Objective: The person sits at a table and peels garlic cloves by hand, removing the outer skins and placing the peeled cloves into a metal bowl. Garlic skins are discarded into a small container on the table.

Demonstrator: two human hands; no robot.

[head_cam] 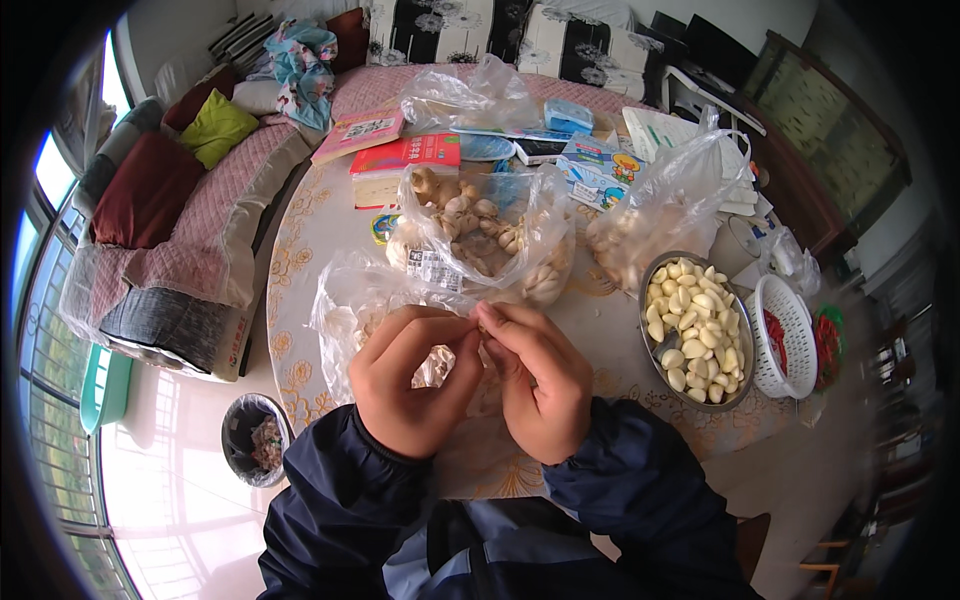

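Note:
My left hand [416, 386] and my right hand [546, 386] meet at their fingertips above the near part of the table. Pinched between them is a small garlic clove [481, 328], almost hidden by the fingers. Below and behind my left hand lies a clear plastic bag [336, 311] with papery garlic skins in it. Just beyond the fingers stands an open plastic bag [553, 259] of whole garlic bulbs [459, 217], with a printed label on its front. To the right of my right hand, an oval metal bowl [646, 330] holds many peeled garlic cloves [697, 319].
A white plastic basket [806, 352] with red peppers [775, 341] stands right of the bowl. Another filled plastic bag [660, 217], a thick red book [409, 157] and a pink book [360, 135] lie farther back. A lined bin [234, 435] is on the floor at left.

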